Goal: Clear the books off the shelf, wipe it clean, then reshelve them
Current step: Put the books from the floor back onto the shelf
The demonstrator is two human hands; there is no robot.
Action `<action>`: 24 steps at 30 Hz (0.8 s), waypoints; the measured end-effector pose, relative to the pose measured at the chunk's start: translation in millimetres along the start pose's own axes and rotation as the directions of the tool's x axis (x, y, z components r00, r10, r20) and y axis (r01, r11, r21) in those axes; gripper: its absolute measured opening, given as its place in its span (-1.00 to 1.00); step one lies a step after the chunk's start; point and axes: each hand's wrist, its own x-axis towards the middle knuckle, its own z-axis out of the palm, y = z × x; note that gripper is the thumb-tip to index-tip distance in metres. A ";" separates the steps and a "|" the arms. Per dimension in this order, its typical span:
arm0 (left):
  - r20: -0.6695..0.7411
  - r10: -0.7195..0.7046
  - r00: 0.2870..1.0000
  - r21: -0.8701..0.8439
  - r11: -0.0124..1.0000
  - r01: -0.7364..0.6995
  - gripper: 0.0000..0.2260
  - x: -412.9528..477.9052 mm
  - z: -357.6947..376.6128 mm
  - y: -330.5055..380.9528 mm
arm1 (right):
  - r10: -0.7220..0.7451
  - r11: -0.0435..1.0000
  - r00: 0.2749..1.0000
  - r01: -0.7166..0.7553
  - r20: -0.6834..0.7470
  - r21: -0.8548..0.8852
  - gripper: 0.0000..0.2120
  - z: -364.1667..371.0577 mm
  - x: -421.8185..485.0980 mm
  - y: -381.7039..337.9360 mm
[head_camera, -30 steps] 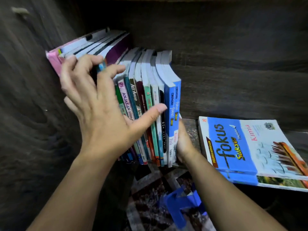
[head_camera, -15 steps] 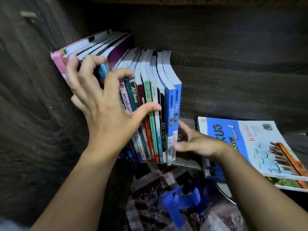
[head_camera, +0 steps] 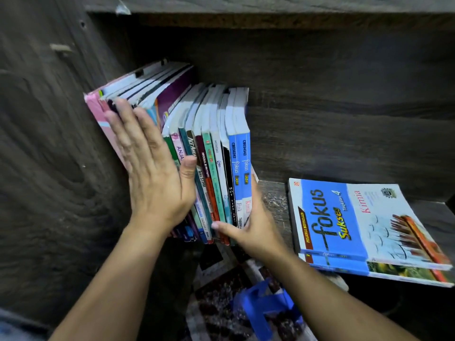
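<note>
Left hand (head_camera: 152, 173) pressing upright books (head_camera: 221, 153), right hand (head_camera: 256, 230) gripping them

The dark wooden back wall (head_camera: 344, 124) has wavy lines. A dark side wall (head_camera: 49, 168) stands on the left, with a top board (head_camera: 270, 6) above. The shelf (head_camera: 273, 200) looks speckled. Below lies a patterned mat (head_camera: 216, 303).
</note>
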 end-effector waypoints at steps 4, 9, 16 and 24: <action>0.069 -0.016 0.997 -0.004 1.000 0.017 -0.31 2.8 -0.9 -7.4 | 0.025 0.999 0.999 -0.024 -0.021 0.034 0.15 9.1 -3.2 -3.8; 0.046 -0.106 0.993 -0.111 0.988 0.110 -0.36 5.7 -10.8 12.1 | 0.145 0.982 0.980 -0.126 0.139 -0.138 0.17 -11.0 -4.0 -18.4; 0.315 0.047 0.948 -0.085 0.996 -0.021 -0.57 2.8 -40.3 55.6 | 0.381 0.768 0.873 -0.116 0.304 -0.630 -0.24 -95.3 -54.2 -65.6; 0.504 -0.203 0.839 -0.057 0.962 0.266 -0.48 7.5 -54.2 82.9 | 0.439 0.581 0.884 -0.140 0.163 -0.801 -0.32 -157.5 -115.3 -26.9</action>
